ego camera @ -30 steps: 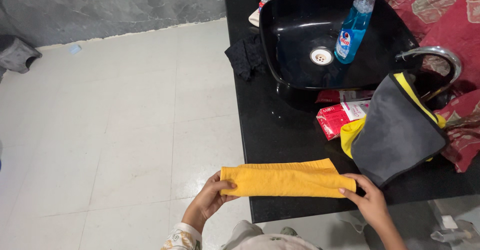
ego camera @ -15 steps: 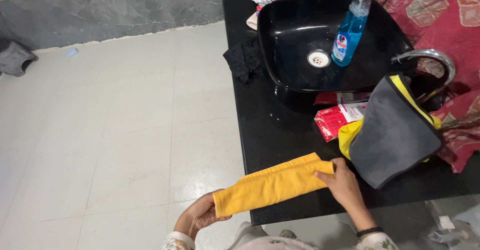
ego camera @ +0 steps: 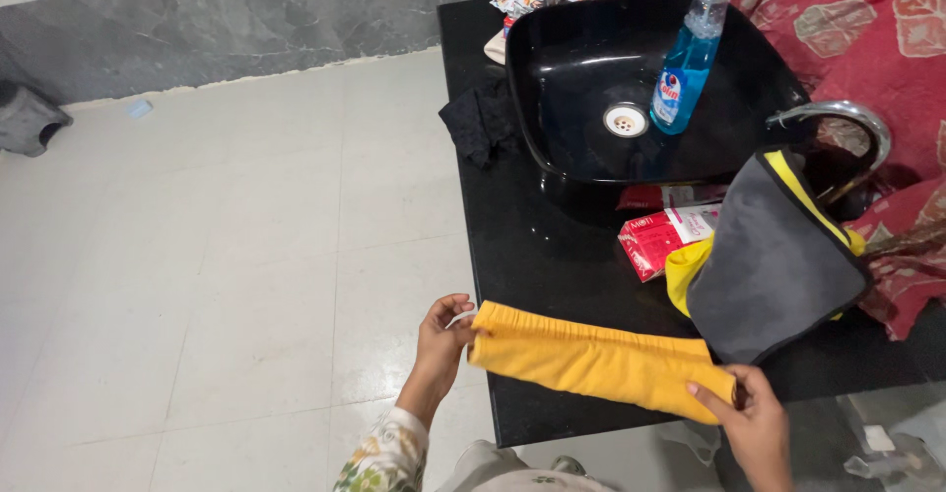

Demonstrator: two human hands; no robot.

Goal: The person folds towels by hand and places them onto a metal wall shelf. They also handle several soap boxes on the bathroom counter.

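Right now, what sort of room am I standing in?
Most likely a bathroom or washroom: a black basin sits on a black counter under a chrome tap, with a blue spray bottle inside and pale floor tiles.

Black counter (ego camera: 552,256), black basin (ego camera: 631,78), red packet (ego camera: 660,241), grey cloth (ego camera: 778,265), yellow cloth (ego camera: 601,359), black rag (ego camera: 481,118)

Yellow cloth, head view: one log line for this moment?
yellow cloth: folded strip on black counter edge | left hand: grips left end | right hand: grips right end | grey cloth: beside
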